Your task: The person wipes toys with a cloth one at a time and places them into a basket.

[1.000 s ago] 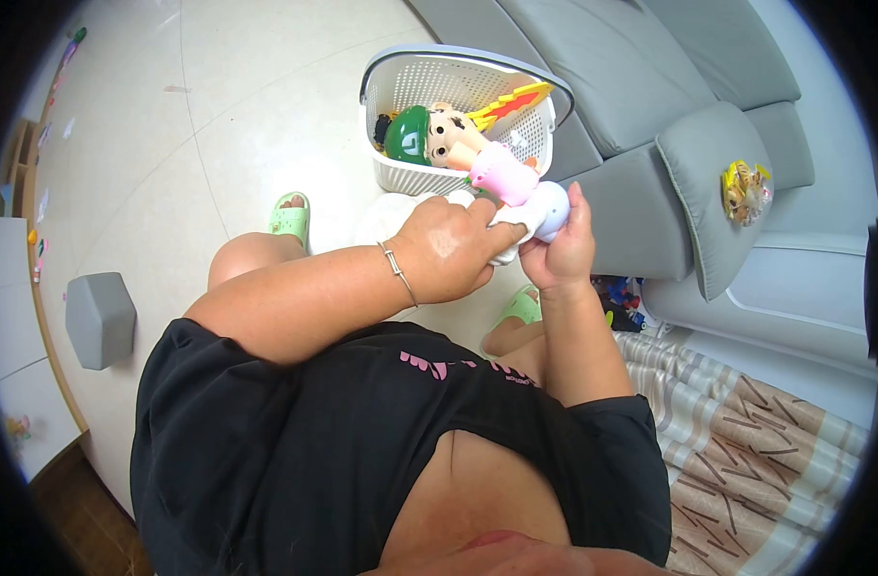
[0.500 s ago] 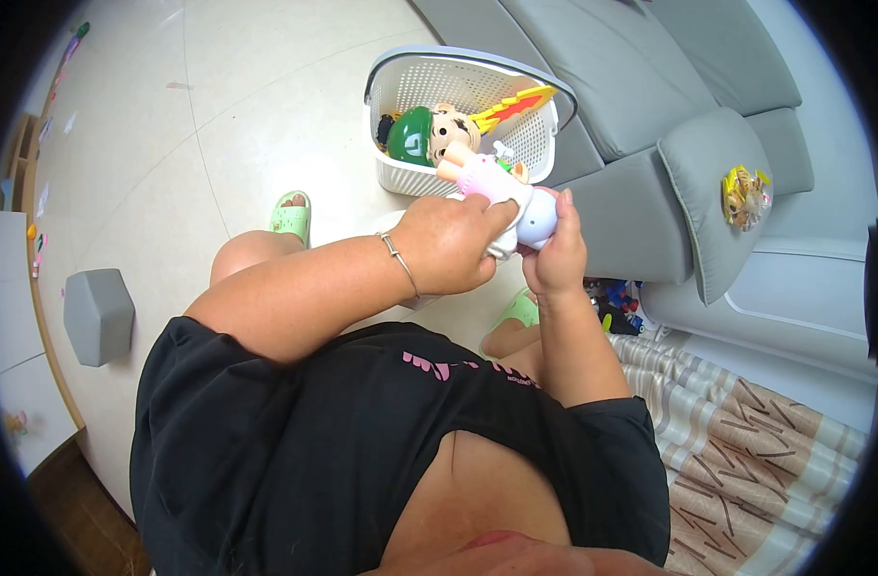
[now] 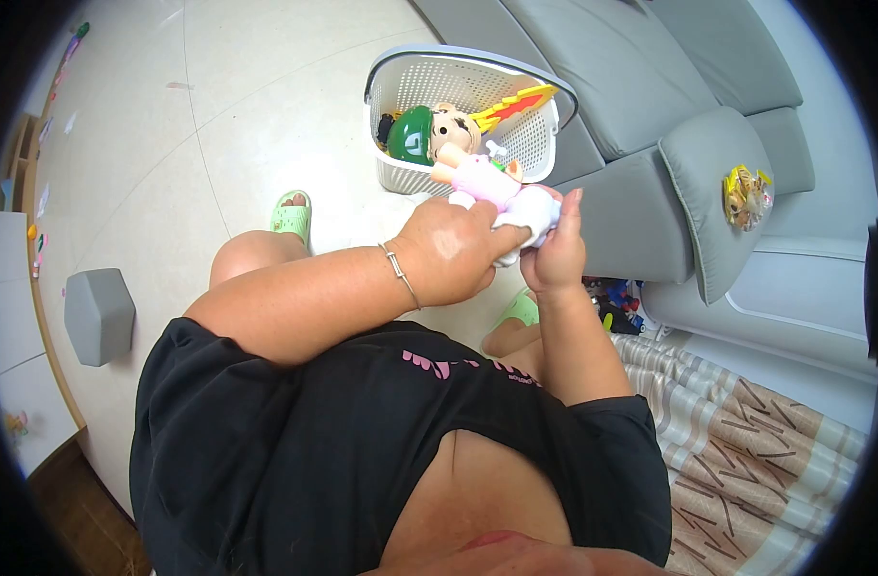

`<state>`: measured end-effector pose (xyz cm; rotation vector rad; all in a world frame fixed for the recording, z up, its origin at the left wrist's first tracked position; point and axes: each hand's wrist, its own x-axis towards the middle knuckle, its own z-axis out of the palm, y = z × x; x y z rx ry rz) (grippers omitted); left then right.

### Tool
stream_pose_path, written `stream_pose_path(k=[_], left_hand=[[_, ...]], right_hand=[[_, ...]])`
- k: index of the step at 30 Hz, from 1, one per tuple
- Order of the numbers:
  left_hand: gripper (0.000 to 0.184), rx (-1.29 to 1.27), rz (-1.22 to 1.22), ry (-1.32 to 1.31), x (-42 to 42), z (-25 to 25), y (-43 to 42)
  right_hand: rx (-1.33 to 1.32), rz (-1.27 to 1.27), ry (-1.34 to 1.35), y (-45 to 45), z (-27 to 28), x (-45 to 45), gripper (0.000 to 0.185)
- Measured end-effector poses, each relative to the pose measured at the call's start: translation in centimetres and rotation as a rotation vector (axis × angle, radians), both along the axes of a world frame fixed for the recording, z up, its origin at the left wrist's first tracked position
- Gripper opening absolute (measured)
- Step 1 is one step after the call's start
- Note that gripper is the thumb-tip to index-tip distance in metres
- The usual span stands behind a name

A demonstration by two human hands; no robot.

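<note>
A doll (image 3: 484, 180) with a pink body lies across my hands, its legs pointing toward the basket. My right hand (image 3: 560, 252) cradles the doll's pale lavender head end from the right, thumb raised. In my left hand (image 3: 449, 245), which wears a bracelet, is a white cloth (image 3: 527, 213), pressed over the head end of the doll. The cloth hides most of that end. Just beyond the doll stands a white perforated basket (image 3: 410, 179), holding a toy head with a green cap (image 3: 411, 135) and a yellow-and-red toy piece (image 3: 516, 108).
A grey sofa (image 3: 612, 77) runs along the right, with a yellow snack-like packet (image 3: 746, 198) on its cushion. Several dark toys (image 3: 619, 305) lie by the sofa's foot. At left is a grey hexagonal stool (image 3: 99, 317); a striped curtain (image 3: 746, 432) hangs lower right.
My left hand has shifted slightly, drawing the cloth over the doll's lavender head end, which was more exposed before. The doll has tilted a little; my right hand stays nearly in place.
</note>
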<state>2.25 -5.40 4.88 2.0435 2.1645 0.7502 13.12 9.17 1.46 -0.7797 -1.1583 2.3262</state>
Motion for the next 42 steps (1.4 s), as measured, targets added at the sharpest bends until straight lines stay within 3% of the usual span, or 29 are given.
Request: stream_pose_path(k=[2,3,11,17,24,26,29,34,42], left_hand=[[0.049,-0.033,0.029,-0.021,-0.3,0.1,0.1],[0.049,-0.015,0.063,-0.065,-0.4,0.1,0.1],[0.048,0.0,0.096,-0.168,-0.7,0.0,-0.1],[0.051,0.019,0.053,-0.121,-0.6,0.2,-0.4],[0.054,-0.014,0.013,-0.058,0.0,0.7,-0.5],[0.054,-0.033,0.052,-0.071,-0.3,0.7,-0.5],[0.054,0.004,0.067,-0.144,-1.2,0.4,-0.4],[0.05,-0.148,0.073,-0.278,-1.7,0.8,-0.5],[0.051,-0.082,0.048,-0.272,-0.8,0.6,-1.0]], right_hand=[[0.252,0.028,-0.07,-0.6,-0.1,0.1,0.059],[0.252,0.028,-0.07,-0.7,0.0,0.2,0.059],[0.732,0.036,-0.041,0.1,-0.5,0.7,0.081],[0.783,0.032,-0.038,0.1,0.0,0.5,0.091],[0.777,0.047,-0.018,0.1,-0.5,0.3,0.087],[1.166,0.049,-0.036,0.8,-1.2,0.6,0.084],[1.265,0.062,-0.003,0.4,-0.5,0.3,0.083],[1.18,0.03,0.019,0.3,-1.5,0.4,0.087],[1.163,-0.04,0.12,0.5,-1.0,-0.1,0.091]])
